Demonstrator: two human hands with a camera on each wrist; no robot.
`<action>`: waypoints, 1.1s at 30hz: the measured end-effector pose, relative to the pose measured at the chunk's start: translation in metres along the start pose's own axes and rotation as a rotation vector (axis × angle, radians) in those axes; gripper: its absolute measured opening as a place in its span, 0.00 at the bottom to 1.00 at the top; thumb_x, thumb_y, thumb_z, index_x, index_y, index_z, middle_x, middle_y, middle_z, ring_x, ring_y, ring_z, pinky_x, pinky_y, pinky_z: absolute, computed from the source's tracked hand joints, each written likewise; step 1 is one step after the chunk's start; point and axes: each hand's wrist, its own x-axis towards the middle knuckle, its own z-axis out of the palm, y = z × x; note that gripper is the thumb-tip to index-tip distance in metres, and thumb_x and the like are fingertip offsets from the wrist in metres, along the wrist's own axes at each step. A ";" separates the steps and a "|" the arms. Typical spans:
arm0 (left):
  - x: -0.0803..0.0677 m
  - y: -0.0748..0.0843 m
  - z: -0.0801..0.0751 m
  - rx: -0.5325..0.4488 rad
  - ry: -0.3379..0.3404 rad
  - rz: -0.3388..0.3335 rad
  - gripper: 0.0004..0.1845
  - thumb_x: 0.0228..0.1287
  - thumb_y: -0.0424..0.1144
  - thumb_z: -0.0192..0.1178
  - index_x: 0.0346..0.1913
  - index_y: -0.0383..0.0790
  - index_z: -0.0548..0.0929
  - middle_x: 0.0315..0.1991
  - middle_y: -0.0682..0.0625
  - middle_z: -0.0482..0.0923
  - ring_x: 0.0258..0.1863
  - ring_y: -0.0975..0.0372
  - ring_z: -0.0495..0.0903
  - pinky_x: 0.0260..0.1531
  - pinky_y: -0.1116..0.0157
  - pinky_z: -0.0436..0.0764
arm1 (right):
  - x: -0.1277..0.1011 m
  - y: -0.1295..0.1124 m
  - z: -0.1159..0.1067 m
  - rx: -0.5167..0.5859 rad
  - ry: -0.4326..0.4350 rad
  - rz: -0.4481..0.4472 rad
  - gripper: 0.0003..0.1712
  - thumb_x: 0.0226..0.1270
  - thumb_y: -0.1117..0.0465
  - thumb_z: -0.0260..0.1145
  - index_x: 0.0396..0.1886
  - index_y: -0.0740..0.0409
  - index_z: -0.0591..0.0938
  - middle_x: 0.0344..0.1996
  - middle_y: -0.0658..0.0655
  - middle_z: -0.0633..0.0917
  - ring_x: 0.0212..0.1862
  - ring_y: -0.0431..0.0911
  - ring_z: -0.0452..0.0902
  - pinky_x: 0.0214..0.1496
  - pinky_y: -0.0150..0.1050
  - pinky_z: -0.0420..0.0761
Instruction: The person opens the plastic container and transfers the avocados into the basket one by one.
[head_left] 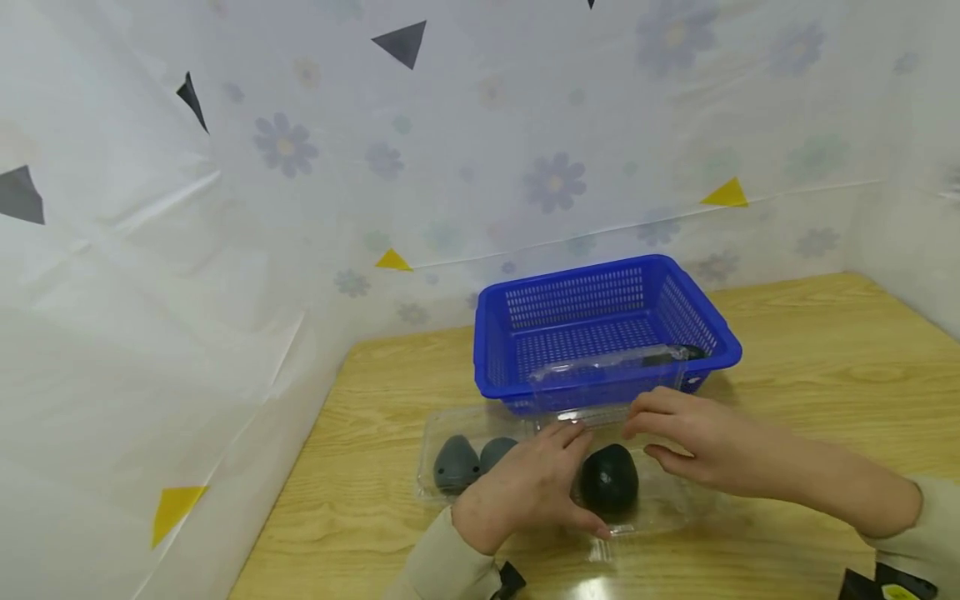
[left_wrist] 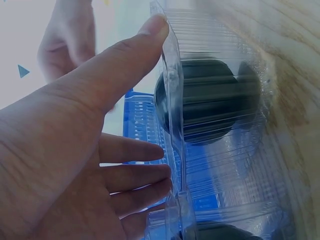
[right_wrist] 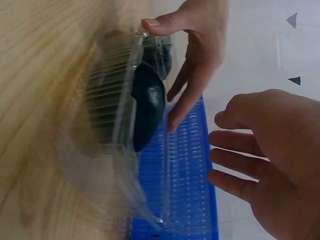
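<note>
While the blue basket (head_left: 600, 329) stands at twelve o'clock from the hands, just behind them, a clear plastic box (head_left: 450, 425) lies on the table (head_left: 825, 367) against its near wall, with its lid (head_left: 607, 367) raised and leaning over the basket's front rim. Inside the box sit a black avocado (head_left: 609, 479) at the right and two grey ones (head_left: 456, 463) at nine o'clock from it. The left hand (head_left: 528, 487) rests over the box's middle, thumb along the near rim and fingers stretched toward the far rim, its grip spread and touching the plastic. The right hand (head_left: 701, 442) hovers at two o'clock from the black avocado, fingers relaxed and apart, holding nothing. A flowered sheet (head_left: 225, 250) walls the table at nine and twelve o'clock; bare wood lies open at three o'clock.
</note>
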 end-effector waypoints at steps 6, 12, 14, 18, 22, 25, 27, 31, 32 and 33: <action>0.000 0.002 -0.001 0.010 -0.001 -0.005 0.56 0.47 0.77 0.61 0.73 0.44 0.64 0.73 0.50 0.65 0.73 0.59 0.64 0.71 0.64 0.69 | -0.007 -0.003 0.017 0.016 -0.141 0.052 0.26 0.54 0.67 0.75 0.53 0.50 0.80 0.51 0.48 0.81 0.51 0.44 0.79 0.46 0.38 0.86; 0.001 0.002 0.000 0.005 -0.021 -0.010 0.56 0.48 0.77 0.61 0.75 0.45 0.63 0.75 0.49 0.63 0.75 0.58 0.63 0.72 0.64 0.68 | -0.010 -0.003 0.026 0.032 -0.229 0.111 0.28 0.58 0.64 0.74 0.60 0.53 0.78 0.57 0.54 0.80 0.57 0.52 0.79 0.51 0.48 0.86; 0.001 0.001 0.000 0.005 -0.018 -0.009 0.56 0.48 0.77 0.61 0.74 0.46 0.63 0.75 0.49 0.63 0.74 0.59 0.63 0.71 0.64 0.69 | -0.010 -0.003 0.029 0.041 -0.245 0.127 0.30 0.58 0.63 0.73 0.61 0.54 0.78 0.59 0.54 0.80 0.58 0.53 0.79 0.52 0.49 0.85; 0.001 0.001 0.001 -0.003 -0.006 -0.002 0.54 0.48 0.76 0.61 0.73 0.47 0.65 0.74 0.50 0.63 0.74 0.59 0.63 0.71 0.64 0.70 | -0.012 -0.004 0.035 0.075 -0.289 0.177 0.34 0.58 0.62 0.72 0.66 0.55 0.74 0.61 0.55 0.79 0.59 0.54 0.78 0.54 0.49 0.84; 0.000 0.001 0.001 -0.006 -0.014 -0.009 0.55 0.48 0.76 0.61 0.74 0.46 0.64 0.74 0.50 0.63 0.74 0.59 0.62 0.71 0.64 0.69 | -0.013 -0.006 0.037 0.129 -0.346 0.282 0.32 0.63 0.56 0.71 0.66 0.53 0.73 0.61 0.52 0.79 0.60 0.52 0.77 0.56 0.51 0.83; 0.000 0.001 0.001 0.007 -0.019 -0.015 0.56 0.48 0.77 0.61 0.74 0.44 0.64 0.74 0.50 0.63 0.74 0.59 0.63 0.72 0.65 0.69 | -0.012 -0.006 0.039 0.217 -0.383 0.349 0.29 0.66 0.45 0.67 0.63 0.50 0.75 0.57 0.47 0.80 0.57 0.46 0.78 0.54 0.46 0.84; -0.001 0.002 0.001 0.016 -0.020 -0.017 0.57 0.47 0.77 0.61 0.74 0.43 0.64 0.74 0.49 0.63 0.74 0.59 0.63 0.72 0.65 0.68 | -0.012 -0.005 0.042 0.294 -0.404 0.378 0.28 0.68 0.40 0.64 0.61 0.50 0.75 0.53 0.45 0.80 0.52 0.39 0.78 0.49 0.39 0.84; 0.000 0.003 0.000 0.020 -0.026 -0.027 0.59 0.47 0.78 0.60 0.75 0.42 0.63 0.75 0.49 0.62 0.75 0.59 0.62 0.72 0.65 0.69 | -0.010 -0.005 0.047 0.421 -0.457 0.450 0.29 0.70 0.37 0.59 0.62 0.49 0.74 0.52 0.44 0.80 0.49 0.34 0.76 0.42 0.31 0.80; 0.000 0.003 0.001 0.019 -0.024 -0.028 0.59 0.47 0.78 0.59 0.75 0.42 0.62 0.75 0.49 0.61 0.75 0.59 0.62 0.72 0.65 0.69 | -0.010 -0.004 0.049 0.431 -0.466 0.466 0.30 0.70 0.37 0.59 0.63 0.49 0.74 0.54 0.45 0.80 0.50 0.34 0.76 0.43 0.31 0.80; 0.000 0.003 0.001 0.018 -0.023 -0.028 0.59 0.47 0.78 0.59 0.75 0.42 0.62 0.76 0.49 0.61 0.75 0.59 0.61 0.72 0.65 0.68 | -0.009 -0.004 0.050 0.436 -0.472 0.475 0.32 0.69 0.36 0.59 0.64 0.49 0.73 0.55 0.46 0.80 0.51 0.36 0.76 0.44 0.32 0.81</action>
